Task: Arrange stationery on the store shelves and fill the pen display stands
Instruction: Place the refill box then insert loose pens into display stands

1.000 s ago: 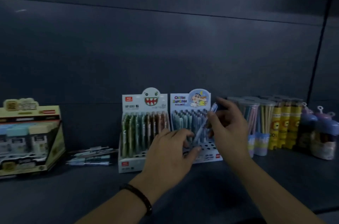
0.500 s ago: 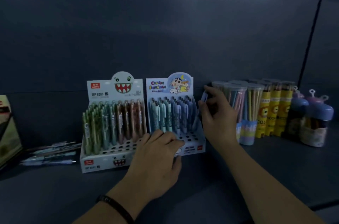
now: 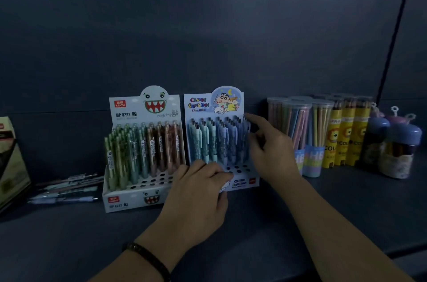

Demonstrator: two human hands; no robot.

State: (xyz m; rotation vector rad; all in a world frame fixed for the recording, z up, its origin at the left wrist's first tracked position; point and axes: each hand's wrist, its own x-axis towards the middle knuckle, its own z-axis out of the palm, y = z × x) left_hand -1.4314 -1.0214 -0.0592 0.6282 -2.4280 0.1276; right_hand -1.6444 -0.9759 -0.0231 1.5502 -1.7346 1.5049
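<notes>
Two pen display stands sit side by side on the dark shelf [image 3: 300, 224]. The monster-face stand [image 3: 138, 191] holds green, teal and brown pens. The blue cartoon stand [image 3: 242, 183] holds teal and blue pens [image 3: 208, 140], and its front rows of holes are empty. My left hand [image 3: 198, 196] grips the front edge of the blue stand, fingers curled over the top and thumb at the front. My right hand [image 3: 270, 154] is at the stand's right rear corner, its index finger straight by the top of a blue pen [image 3: 247, 130] standing there.
Loose pens [image 3: 67, 189] lie on the shelf left of the stands, beside a cardboard box [image 3: 11, 166] at the left edge. To the right stand clear pencil tubs [image 3: 298, 124], yellow lion tubes [image 3: 346, 133] and blue-capped jars [image 3: 399, 150]. The back wall is close behind.
My right hand carried a blue pen from the stand's front to its right rear corner and set it in; the fingers have loosened. The view shifted right. My left hand stayed on the stand.
</notes>
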